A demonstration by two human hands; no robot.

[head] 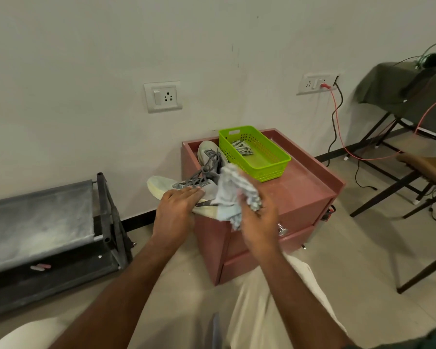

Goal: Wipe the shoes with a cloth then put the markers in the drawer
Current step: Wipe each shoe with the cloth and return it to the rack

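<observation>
Your left hand point(178, 201) presses flat on the near shoe point(166, 187) (1 of 2) atop the pink drawer cabinet point(310, 195); your right hand point(258, 220) grips the bunched cloth point(233, 195) against its heel.

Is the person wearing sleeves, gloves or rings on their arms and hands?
No gloves: the left hand and right hand are bare, and I see no rings, watch or bracelet. Both forearms are bare too. A bit of dark green sleeve shows at the bottom right corner, on the right arm. No sleeve shows on the left arm before it leaves the picture.
</observation>
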